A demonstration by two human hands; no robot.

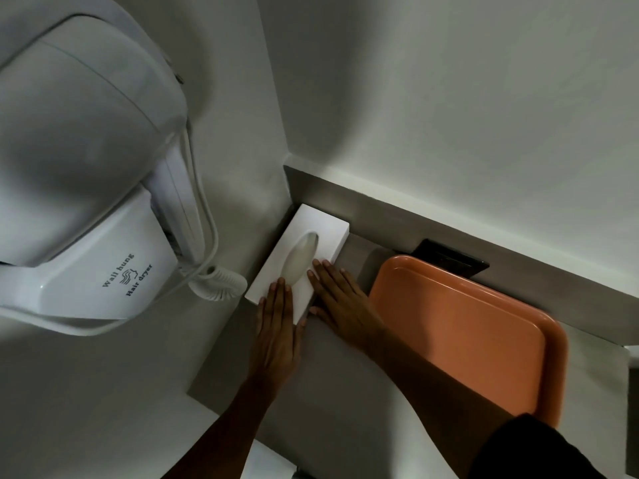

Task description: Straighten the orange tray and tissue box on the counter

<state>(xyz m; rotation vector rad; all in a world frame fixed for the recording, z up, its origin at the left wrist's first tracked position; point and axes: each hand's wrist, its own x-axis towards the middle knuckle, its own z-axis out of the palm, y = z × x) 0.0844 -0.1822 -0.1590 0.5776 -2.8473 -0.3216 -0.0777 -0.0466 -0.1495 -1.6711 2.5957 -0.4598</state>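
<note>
I'm looking down into a corner where two white walls (449,98) meet above a grey counter (332,385). A low grey ledge (397,216) runs along the back wall. On the left wall hangs a white hair dryer (79,160), labelled "Wall hung Hair dryer", with its coiled cord (221,278) looping down near the counter.

The white tissue box (304,250) lies flat in the corner, its far end against the ledge and its long side along the left wall, with an oval slot on top. The orange tray (477,337) sits to the right of it on the counter, apart from the box, its far edge close to the ledge. A small dark item (449,259) lies behind the tray by the ledge; I cannot tell what it is.

My left hand (276,326) lies flat and open, fingers together, on the near end of the box, with the thumb along its near edge. My right hand (342,299) is also open and flat, fingertips resting on the box's right edge beside the slot, with the palm over the counter. Neither hand grips anything. A dark sleeve (539,451) shows at the lower right.
</note>
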